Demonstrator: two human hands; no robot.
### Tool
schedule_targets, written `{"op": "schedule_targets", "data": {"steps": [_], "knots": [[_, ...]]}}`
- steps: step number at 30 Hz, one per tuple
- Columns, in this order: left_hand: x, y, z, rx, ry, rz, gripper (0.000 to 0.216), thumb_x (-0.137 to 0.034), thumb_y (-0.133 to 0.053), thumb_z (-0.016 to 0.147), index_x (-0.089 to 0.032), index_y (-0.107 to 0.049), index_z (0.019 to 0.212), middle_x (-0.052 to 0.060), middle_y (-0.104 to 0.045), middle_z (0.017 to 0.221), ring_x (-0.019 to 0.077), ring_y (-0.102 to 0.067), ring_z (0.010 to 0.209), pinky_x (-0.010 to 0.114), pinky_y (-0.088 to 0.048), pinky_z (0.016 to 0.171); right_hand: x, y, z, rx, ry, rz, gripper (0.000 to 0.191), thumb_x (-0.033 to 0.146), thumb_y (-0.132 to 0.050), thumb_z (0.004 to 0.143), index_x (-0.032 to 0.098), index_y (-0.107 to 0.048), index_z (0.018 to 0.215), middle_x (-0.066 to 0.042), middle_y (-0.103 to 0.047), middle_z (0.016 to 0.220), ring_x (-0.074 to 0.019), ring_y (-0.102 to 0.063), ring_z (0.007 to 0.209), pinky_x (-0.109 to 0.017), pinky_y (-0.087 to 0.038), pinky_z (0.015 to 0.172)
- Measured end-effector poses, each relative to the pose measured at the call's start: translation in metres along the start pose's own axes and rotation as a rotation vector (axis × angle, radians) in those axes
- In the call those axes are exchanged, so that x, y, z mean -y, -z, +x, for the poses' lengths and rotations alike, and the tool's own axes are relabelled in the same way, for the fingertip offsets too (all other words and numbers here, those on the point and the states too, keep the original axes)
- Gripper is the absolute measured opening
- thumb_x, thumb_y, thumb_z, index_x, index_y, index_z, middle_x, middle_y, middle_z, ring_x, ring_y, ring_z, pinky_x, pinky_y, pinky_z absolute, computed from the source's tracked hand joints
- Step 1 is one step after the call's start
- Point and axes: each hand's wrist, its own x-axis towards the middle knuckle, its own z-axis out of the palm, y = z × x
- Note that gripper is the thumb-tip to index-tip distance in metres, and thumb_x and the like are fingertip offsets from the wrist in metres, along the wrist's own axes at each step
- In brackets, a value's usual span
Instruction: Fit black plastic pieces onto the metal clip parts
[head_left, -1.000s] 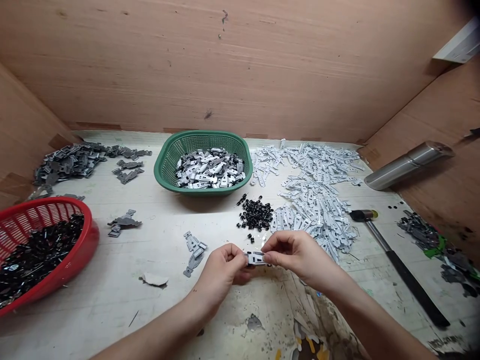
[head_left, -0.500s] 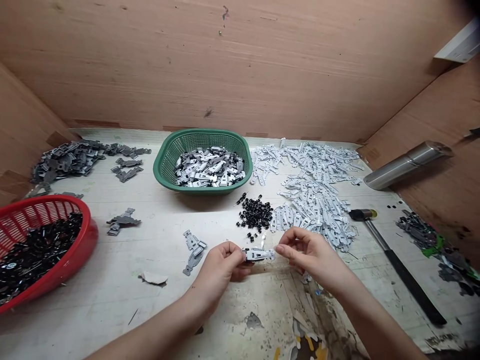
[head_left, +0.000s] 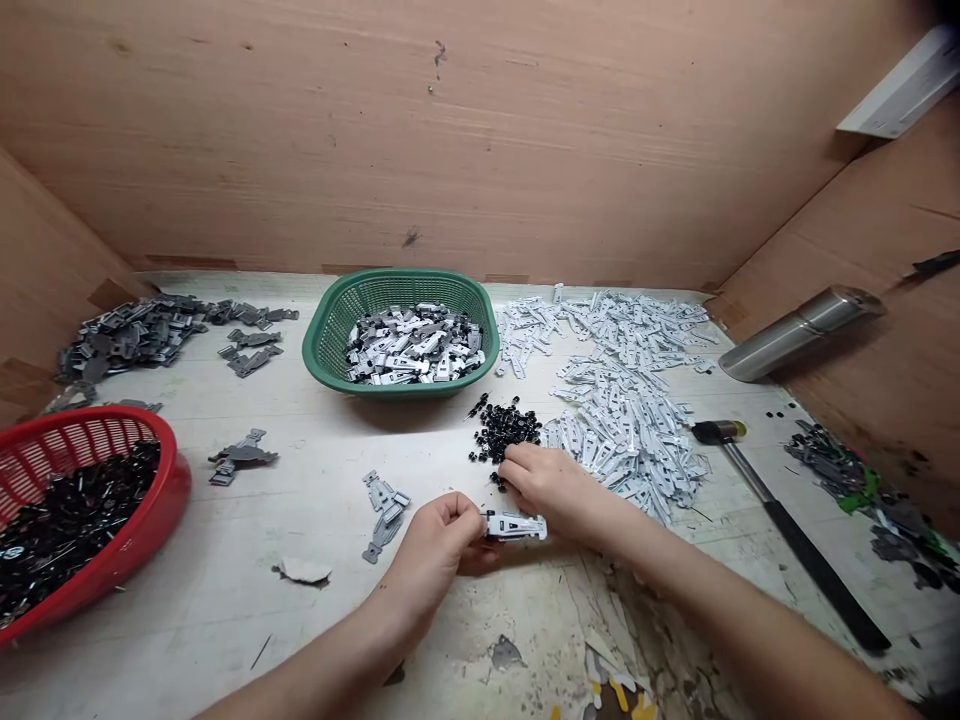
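Note:
My left hand [head_left: 439,545] is closed on one end of a small white metal clip [head_left: 517,525] and holds it level just above the worktable [head_left: 225,600]. My right hand [head_left: 551,485] has reached forward to the near edge of a small heap of black plastic pieces [head_left: 506,430]; its fingertips touch the pieces, pressed together and curled downward. What, if anything, they grip is hidden. A big pile of white clips [head_left: 630,425] lies right of that hand.
A green basket [head_left: 330,340] with assembled clips stands behind. A red basket [head_left: 165,480] of black parts is at the left. Grey plates [head_left: 382,505] lie near my left hand, more at the far left [head_left: 127,330]. A hammer [head_left: 780,525] and a steel cylinder [head_left: 802,330] are right.
My right hand let go of the white clip and moved forward to the heap of black pieces. My left hand kept hold of the clip and barely moved.

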Motion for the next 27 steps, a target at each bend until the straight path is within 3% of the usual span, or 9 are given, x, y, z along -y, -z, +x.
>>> {"op": "schedule_targets", "data": {"steps": [4, 9, 11, 15, 27], "knots": [[0.001, 0.0, 0.001, 0.007, -0.001, -0.028, 0.013, -0.021, -0.056, 0.067, -0.017, -0.045, 0.06, -0.002, -0.056, 0.064, 0.0124, -0.058, 0.062, 0.028, -0.049, 0.07, 0.002, 0.004, -0.017, -0.053, -0.05, 0.069, 0.015, 0.003, -0.046, 0.078, 0.015, -0.053, 0.075, -0.003, -0.053, 0.071, -0.0137, -0.047, 0.064, -0.023, -0.036, 0.055], [0.003, 0.0, 0.002, -0.025, 0.022, -0.029, 0.012, -0.022, -0.055, 0.067, -0.017, -0.046, 0.062, 0.001, -0.062, 0.069, 0.0137, -0.06, 0.064, 0.029, -0.048, 0.072, 0.012, 0.015, -0.057, -0.162, -0.27, 0.566, 0.009, 0.011, -0.049, 0.083, 0.019, -0.054, 0.081, 0.0, -0.054, 0.073, -0.0118, -0.05, 0.064, -0.022, -0.04, 0.056], [0.004, 0.001, 0.003, -0.025, 0.009, -0.018, 0.011, -0.023, -0.055, 0.068, -0.017, -0.047, 0.064, 0.001, -0.063, 0.071, 0.0135, -0.06, 0.064, 0.029, -0.048, 0.072, 0.019, 0.015, -0.065, -0.217, -0.299, 0.647, 0.009, 0.013, -0.051, 0.083, 0.02, -0.056, 0.08, -0.001, -0.053, 0.075, -0.0125, -0.05, 0.066, -0.023, -0.04, 0.058], [0.004, 0.0, 0.003, -0.011, -0.003, -0.004, 0.011, -0.022, -0.055, 0.069, -0.017, -0.047, 0.064, 0.002, -0.063, 0.071, 0.0138, -0.06, 0.064, 0.029, -0.048, 0.069, 0.03, 0.013, -0.067, -0.31, -0.283, 0.688, 0.01, 0.013, -0.051, 0.083, 0.02, -0.058, 0.082, -0.002, -0.051, 0.079, -0.0133, -0.05, 0.07, -0.024, -0.04, 0.059], [0.002, -0.001, 0.003, 0.016, -0.012, -0.034, 0.014, -0.02, -0.057, 0.068, -0.016, -0.045, 0.06, 0.0, -0.059, 0.064, 0.0093, -0.055, 0.056, 0.023, -0.045, 0.061, 0.037, 0.006, -0.06, -0.313, -0.271, 0.673, 0.014, 0.007, -0.049, 0.079, 0.02, -0.054, 0.078, -0.002, -0.048, 0.077, -0.014, -0.047, 0.068, -0.025, -0.037, 0.056]]}}
